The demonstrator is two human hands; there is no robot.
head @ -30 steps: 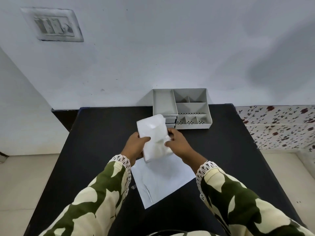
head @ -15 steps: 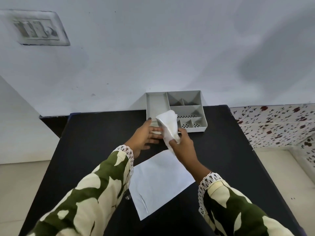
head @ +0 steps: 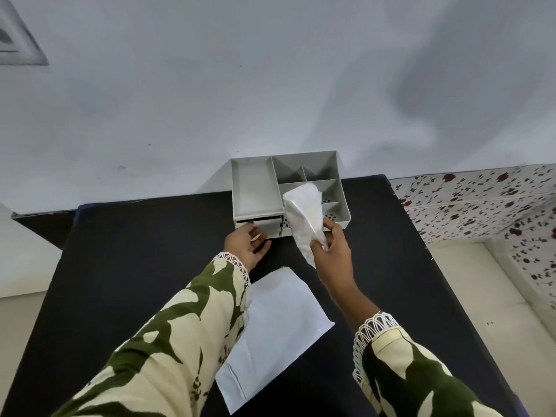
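A grey plastic desk organiser [head: 255, 188] with several open compartments stands at the far edge of the black table [head: 135, 266], against the wall. Its small front drawer [head: 267, 227] sits slightly pulled out. My left hand [head: 243, 248] is at the drawer front, thumb above and fingers curled below it. My right hand [head: 334, 251] grips the lower end of a crumpled white paper packet [head: 304, 215], held upright in front of the organiser's right compartments.
A flat white sheet [head: 276, 332] lies on the table between my forearms, partly under my left sleeve. A grey wall rises right behind the organiser. A floral-patterned surface [head: 481, 203] adjoins the table on the right.
My left hand let go of the packet and went to the organiser's drawer. My right hand carried the packet forward to the organiser. The drawer now sits slightly out.
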